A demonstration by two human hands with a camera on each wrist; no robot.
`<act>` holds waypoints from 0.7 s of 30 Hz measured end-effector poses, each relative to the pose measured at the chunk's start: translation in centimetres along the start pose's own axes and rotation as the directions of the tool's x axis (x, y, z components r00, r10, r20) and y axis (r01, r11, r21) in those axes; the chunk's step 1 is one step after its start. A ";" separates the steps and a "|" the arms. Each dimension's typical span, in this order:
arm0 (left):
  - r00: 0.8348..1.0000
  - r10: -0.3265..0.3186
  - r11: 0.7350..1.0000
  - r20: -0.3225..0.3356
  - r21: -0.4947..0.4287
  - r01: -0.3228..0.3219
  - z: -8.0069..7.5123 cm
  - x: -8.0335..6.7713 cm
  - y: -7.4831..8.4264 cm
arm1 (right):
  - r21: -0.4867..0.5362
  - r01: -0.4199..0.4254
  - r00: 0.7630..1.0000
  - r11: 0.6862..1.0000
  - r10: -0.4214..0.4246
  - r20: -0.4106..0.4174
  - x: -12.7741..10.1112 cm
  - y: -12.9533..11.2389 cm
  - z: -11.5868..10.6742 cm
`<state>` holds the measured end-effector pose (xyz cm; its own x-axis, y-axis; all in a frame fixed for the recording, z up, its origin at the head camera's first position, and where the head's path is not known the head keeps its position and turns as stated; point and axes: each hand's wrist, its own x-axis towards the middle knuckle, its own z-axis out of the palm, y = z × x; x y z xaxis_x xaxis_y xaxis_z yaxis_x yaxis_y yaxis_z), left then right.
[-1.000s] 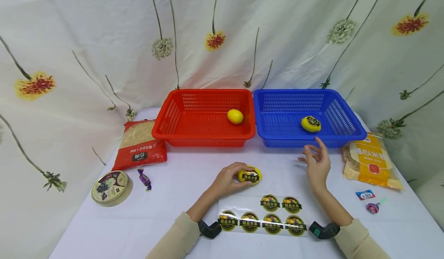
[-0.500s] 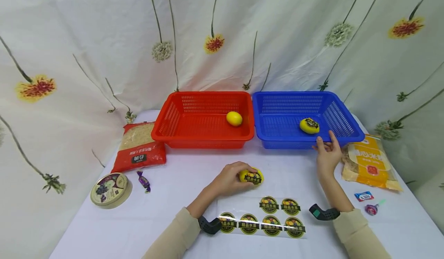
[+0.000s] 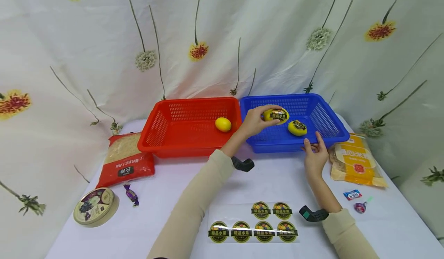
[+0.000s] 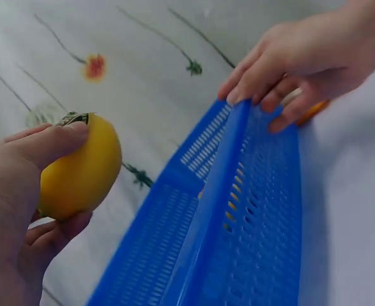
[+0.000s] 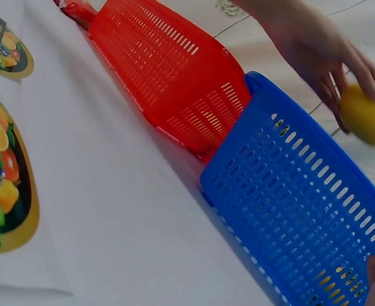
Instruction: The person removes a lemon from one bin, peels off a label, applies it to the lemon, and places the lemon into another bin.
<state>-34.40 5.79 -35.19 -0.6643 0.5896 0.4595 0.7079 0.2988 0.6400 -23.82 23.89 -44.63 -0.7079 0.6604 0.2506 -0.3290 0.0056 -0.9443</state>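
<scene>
My left hand (image 3: 256, 121) grips a yellow lemon (image 3: 277, 116) between thumb and fingers, above the blue basket (image 3: 254, 146). A round black-and-gold sticker (image 3: 278, 115) is stuck on this lemon. Inside the blue basket lies a second lemon (image 3: 297, 128), which also bears a sticker. At the front rim of that basket, my right hand (image 3: 316, 159) holds on with its thumb against the outer wall and fingertips over the edge. In the left wrist view, the held lemon (image 4: 85, 169) hangs clear of the blue rim (image 4: 216, 185).
The red basket (image 3: 189, 151) on the left contains a plain lemon (image 3: 223, 124). A sticker sheet (image 3: 236, 211) lies in front. Leftward are a red grain bag (image 3: 128, 166), a round tin (image 3: 93, 207) and a purple candy (image 3: 131, 195). Rightward are a yellow bag (image 3: 357, 162), a blue-red candy (image 3: 352, 194) and a lollipop (image 3: 360, 207).
My left hand has lifted the stickered lemon off the table and carried it forward and right, over the blue basket. My right hand has moved up to that basket's front rim.
</scene>
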 end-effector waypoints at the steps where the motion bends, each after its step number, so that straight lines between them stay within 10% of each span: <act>1: 1.000 -0.015 1.000 -0.007 0.012 0.015 0.5 1.1 -0.5 | 0.007 0.002 1.000 1.000 -0.002 0.000 0.0 0.0 0.0; 11: 0.973 -0.224 0.970 -0.060 0.086 0.229 4.3 5.8 -4.4 | -0.063 0.019 0.999 0.998 -0.016 0.043 -0.5 -1.7 0.2; 21: 0.881 -0.451 0.853 0.144 0.362 0.377 6.1 6.0 -5.6 | -0.183 0.069 0.998 0.981 -0.068 0.010 -1.0 -2.4 0.1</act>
<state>-40.88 12.26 -39.80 -0.8695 0.4932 0.0275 0.4403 0.7486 0.4958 -22.38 23.21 -42.58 -0.6902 0.6506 0.3167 -0.2570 0.1887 -0.9478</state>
